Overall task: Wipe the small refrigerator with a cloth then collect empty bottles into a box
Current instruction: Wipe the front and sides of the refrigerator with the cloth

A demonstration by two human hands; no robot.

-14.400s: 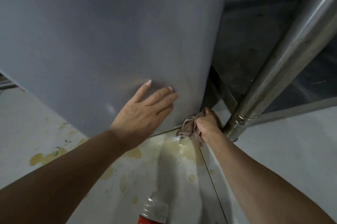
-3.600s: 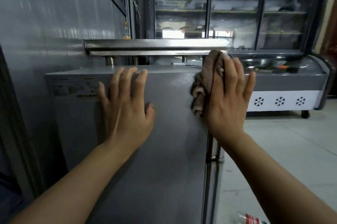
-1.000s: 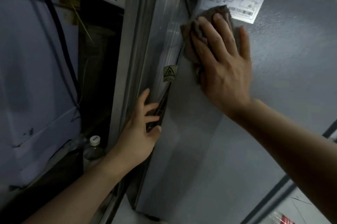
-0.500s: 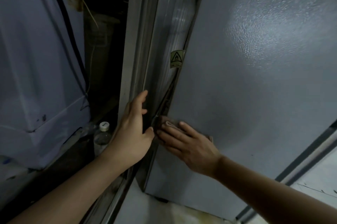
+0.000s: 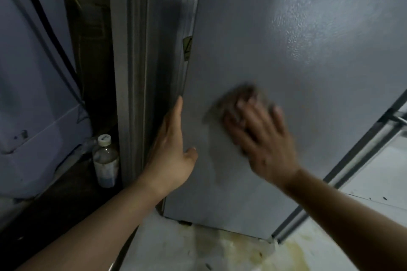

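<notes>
both hands flat on upright refrigerator (image 5: 297,54): right hand (image 5: 262,138) presses cloth (image 5: 240,98), left hand (image 5: 171,149) spread.

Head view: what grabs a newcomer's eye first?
The blurred right hand pressing a brownish cloth flat against the grey refrigerator side, centre frame. The left hand rests open along the fridge's left edge. A capped bottle stands in the dark gap lower left.
</notes>
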